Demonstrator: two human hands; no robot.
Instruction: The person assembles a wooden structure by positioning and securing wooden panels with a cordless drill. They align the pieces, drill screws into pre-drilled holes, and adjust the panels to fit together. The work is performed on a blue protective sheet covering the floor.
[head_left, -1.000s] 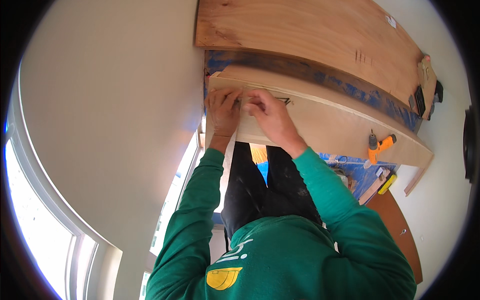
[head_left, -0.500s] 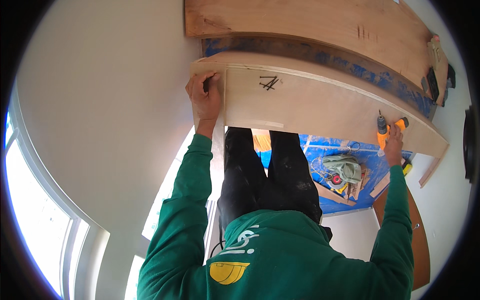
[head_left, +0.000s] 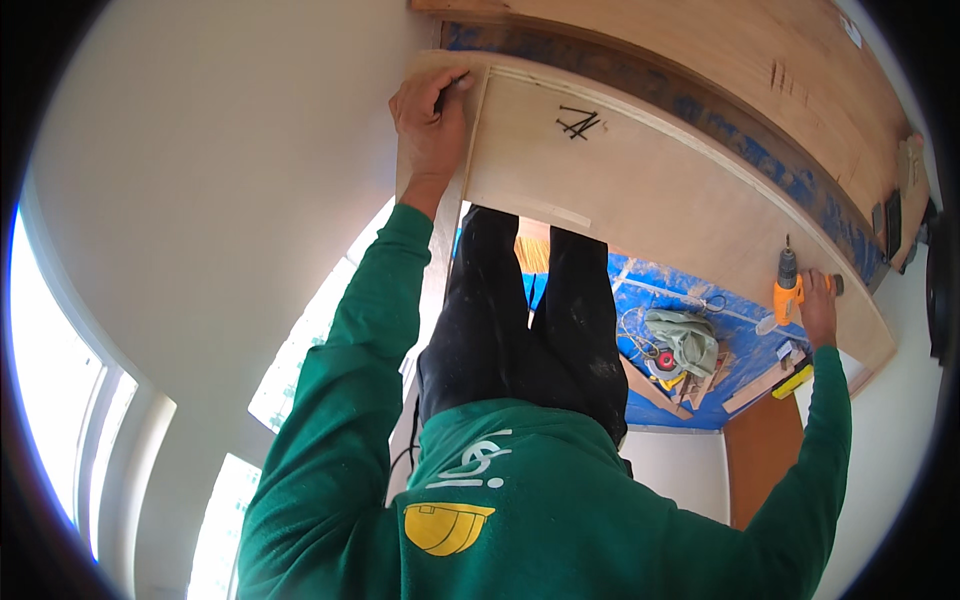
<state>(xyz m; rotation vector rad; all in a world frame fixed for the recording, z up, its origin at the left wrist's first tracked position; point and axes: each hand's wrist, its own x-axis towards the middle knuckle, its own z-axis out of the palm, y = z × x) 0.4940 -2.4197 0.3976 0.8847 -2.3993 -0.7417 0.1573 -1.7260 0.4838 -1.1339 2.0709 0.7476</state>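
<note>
My left hand [head_left: 432, 118] grips the near left corner of the board [head_left: 650, 190], fingers curled over its edge and thumb across the face, closed firmly on the wood. My right hand [head_left: 818, 308] is far out along the opposite end, wrapped tight round the handle of the drill [head_left: 788, 288], whose bit points up at the board's near edge close to the right corner. Both arms, in green sleeves, are stretched wide apart.

The board lies across in front of me, its long axis running from my left hand to my right, so each hand has one end and neither reaches the middle. The left is the one steadying; the right, with the drill, is beside the end that stands unheld.

The board is pale plywood, smooth and matt, with a clean sawn edge and a thin strip of lighter wood laid near its near edge. A small heap of dark screws [head_left: 578, 123] rests on its face, nearer my left hand than my right. Behind it sits a darker, reddish plywood panel [head_left: 740, 70] with visible grain, and between the two runs a blue-stained strip [head_left: 700, 110]. Below, past my black trousers, a blue sheet [head_left: 690, 300] on the floor carries a crumpled grey-green cloth and coiled wire.
</note>
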